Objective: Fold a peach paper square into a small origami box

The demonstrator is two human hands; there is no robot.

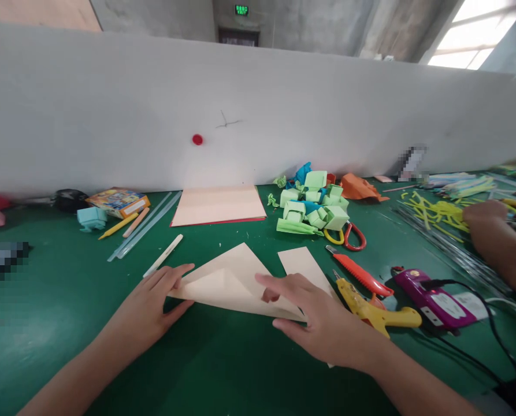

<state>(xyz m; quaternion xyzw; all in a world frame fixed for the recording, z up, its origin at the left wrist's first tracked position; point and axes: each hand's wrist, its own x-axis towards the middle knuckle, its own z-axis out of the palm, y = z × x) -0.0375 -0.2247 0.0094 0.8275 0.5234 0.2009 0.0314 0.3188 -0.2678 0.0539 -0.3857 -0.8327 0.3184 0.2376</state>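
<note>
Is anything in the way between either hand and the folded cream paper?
Nothing visible: the left hand is at the left corner of the folded cream paper, the right hand over its right part. A cream strip lies to its right, partly hidden by the right hand.

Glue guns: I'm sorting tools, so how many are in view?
1: the yellow glue gun, on the green table between the right hand and the purple power strip.

We are in what looks like a craft workshop: a glue gun and cutter lie on the green desk beside our right grip; a concrete wall with an exit sign stands well beyond.
</note>
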